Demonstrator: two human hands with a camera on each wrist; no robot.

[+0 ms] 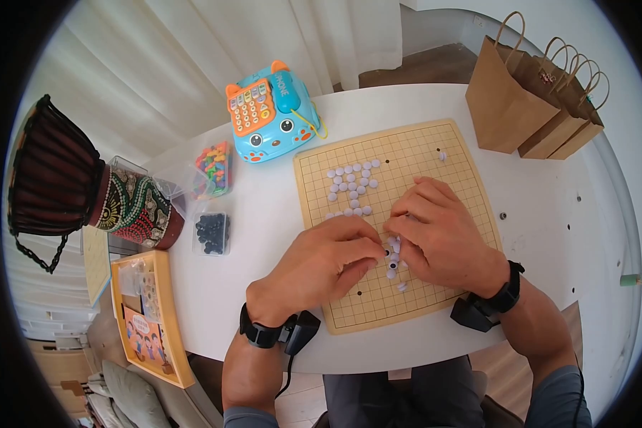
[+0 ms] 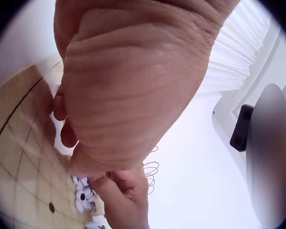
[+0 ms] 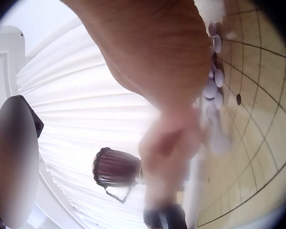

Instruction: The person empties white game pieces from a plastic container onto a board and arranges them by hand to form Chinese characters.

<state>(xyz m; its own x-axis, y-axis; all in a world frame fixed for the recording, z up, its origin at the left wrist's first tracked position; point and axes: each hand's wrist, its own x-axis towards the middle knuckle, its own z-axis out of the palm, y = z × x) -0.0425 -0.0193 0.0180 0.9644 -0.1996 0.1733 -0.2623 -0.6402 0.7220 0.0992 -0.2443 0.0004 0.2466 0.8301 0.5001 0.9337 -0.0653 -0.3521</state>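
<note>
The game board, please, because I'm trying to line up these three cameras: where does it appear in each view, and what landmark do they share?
Head: the board lies right of centre, tilted on the white table.
Left wrist: down the left side, to the bottom edge.
Right wrist: along the right side.
Shared landmark: the white pieces on the board, visible in all three.

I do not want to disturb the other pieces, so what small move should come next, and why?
Perhaps the left hand should gently ease one piece out of the crowded cluster on the board: the hand is close to it, and the pieces there bunch and overlap, while the upper white pieces lie more spread out.
</note>
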